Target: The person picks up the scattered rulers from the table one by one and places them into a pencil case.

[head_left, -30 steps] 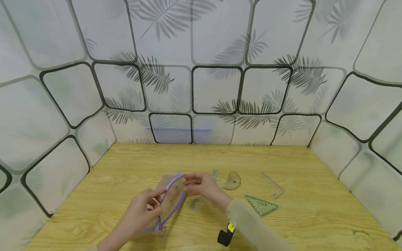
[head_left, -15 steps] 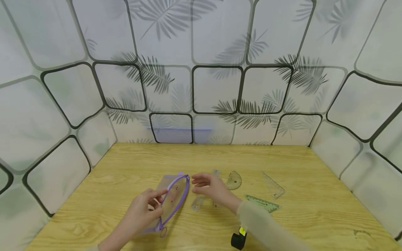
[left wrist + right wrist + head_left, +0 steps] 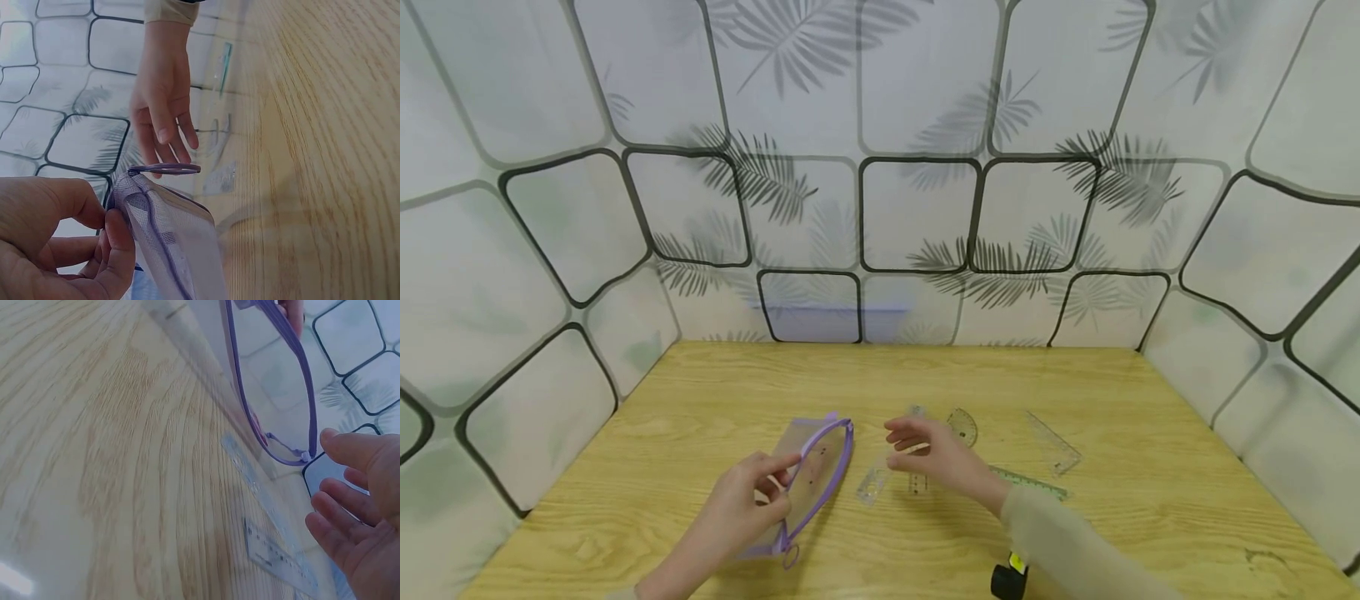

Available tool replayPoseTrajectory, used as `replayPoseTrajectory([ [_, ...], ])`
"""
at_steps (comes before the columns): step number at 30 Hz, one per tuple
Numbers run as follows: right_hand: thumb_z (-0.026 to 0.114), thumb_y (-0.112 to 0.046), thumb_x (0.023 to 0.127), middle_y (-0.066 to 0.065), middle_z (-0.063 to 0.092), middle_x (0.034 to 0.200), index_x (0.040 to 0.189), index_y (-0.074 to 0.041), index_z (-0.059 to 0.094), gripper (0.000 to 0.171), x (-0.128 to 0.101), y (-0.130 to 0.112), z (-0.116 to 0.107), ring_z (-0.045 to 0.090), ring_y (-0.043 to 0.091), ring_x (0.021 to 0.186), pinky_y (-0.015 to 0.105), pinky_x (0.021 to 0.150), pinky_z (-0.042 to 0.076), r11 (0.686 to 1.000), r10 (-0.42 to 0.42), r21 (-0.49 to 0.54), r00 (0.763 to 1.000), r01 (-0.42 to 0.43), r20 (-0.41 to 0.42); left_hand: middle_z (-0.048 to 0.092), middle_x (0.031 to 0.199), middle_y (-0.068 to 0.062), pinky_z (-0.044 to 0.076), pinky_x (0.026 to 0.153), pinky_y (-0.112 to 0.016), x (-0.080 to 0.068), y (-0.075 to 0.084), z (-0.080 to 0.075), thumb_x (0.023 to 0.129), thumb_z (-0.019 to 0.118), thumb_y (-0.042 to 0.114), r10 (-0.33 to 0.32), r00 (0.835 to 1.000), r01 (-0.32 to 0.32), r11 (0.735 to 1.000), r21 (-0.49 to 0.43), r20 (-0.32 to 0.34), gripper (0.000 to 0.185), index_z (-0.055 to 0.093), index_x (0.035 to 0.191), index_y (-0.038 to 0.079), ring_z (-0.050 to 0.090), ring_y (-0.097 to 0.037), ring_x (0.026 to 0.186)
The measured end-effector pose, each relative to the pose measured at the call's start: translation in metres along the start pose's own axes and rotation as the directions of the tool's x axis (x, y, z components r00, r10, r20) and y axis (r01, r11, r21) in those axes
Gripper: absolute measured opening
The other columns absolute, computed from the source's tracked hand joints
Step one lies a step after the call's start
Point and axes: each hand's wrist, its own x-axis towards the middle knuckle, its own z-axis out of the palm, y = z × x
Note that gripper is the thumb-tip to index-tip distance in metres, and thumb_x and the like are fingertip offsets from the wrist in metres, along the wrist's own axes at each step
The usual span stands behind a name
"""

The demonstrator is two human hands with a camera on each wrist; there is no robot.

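A translucent pouch with a purple zip [image 3: 844, 467] stands with its mouth gaping on the left half of the table. My left hand [image 3: 737, 504] pinches the near side of its zip edge between thumb and fingers, as the left wrist view shows at the mesh side [image 3: 187, 250]. To the right, my right hand [image 3: 943, 458] hovers with fingers loosely bent and nothing in them. Below it lie two clear rulers, one slanted [image 3: 872, 485] and one partly hidden by the hand [image 3: 918, 485]. In the right wrist view the thumb of that hand [image 3: 369, 494] is near the pouch's zip end.
A clear protractor [image 3: 964, 427] lies behind the right hand. Further right are a clear set square [image 3: 1060, 458] and a green set square [image 3: 1033, 483], partly covered by the sleeve. A patterned curtain [image 3: 917, 217] surrounds the wooden table [image 3: 737, 375].
My right hand has left the pouch's zip edge and moved right, over the rulers, uncovering more of them. My left hand keeps its pinch in the same place.
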Motion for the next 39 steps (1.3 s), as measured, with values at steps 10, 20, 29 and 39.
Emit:
replayPoseTrajectory([
  [10,0.070,-0.022,0.091,0.017,0.062,0.130,0.140,-0.007,0.054,0.053,-0.016,0.010,-0.018,0.061,0.032,0.116,0.039,0.093,0.057,1.000,0.010,-0.027,1.000,-0.010,-0.015,0.058,0.089,-0.004,0.049,0.054,-0.017,0.000,0.002,0.001,0.075,0.061,-0.008,0.000,1.000,0.000,1.000,-0.001,-0.005,0.050,0.063,0.125,-0.008,0.055,0.001,0.070],
  [20,0.071,-0.024,0.090,0.015,0.065,0.124,0.135,-0.006,0.057,0.051,-0.039,0.022,-0.034,0.063,0.034,0.112,0.024,0.087,0.055,0.994,0.013,-0.110,0.996,-0.022,-0.085,0.058,0.090,-0.005,0.049,0.055,-0.017,0.000,-0.001,0.002,0.075,0.063,-0.007,-0.025,0.999,0.025,1.000,-0.010,0.026,0.052,0.061,0.127,-0.009,0.055,-0.002,0.071],
  [29,0.072,-0.029,0.088,0.013,0.066,0.121,0.134,-0.008,0.057,0.053,-0.059,0.037,-0.052,0.063,0.032,0.107,0.022,0.085,0.055,0.983,-0.005,-0.183,0.991,-0.019,-0.134,0.058,0.094,-0.008,0.052,0.056,-0.017,-0.003,-0.002,0.006,0.073,0.066,-0.009,-0.050,0.998,0.050,0.999,-0.018,0.026,0.056,0.060,0.129,-0.008,0.055,-0.004,0.071],
  [39,0.072,-0.024,0.089,0.012,0.067,0.120,0.132,-0.007,0.059,0.048,-0.074,0.044,-0.065,0.064,0.028,0.105,0.023,0.083,0.056,0.966,0.057,-0.237,0.977,-0.105,-0.204,0.055,0.095,-0.005,0.051,0.055,-0.017,-0.006,-0.001,0.007,0.074,0.068,-0.006,-0.064,0.997,0.064,0.998,-0.007,0.033,0.060,0.056,0.132,-0.008,0.052,-0.002,0.069],
])
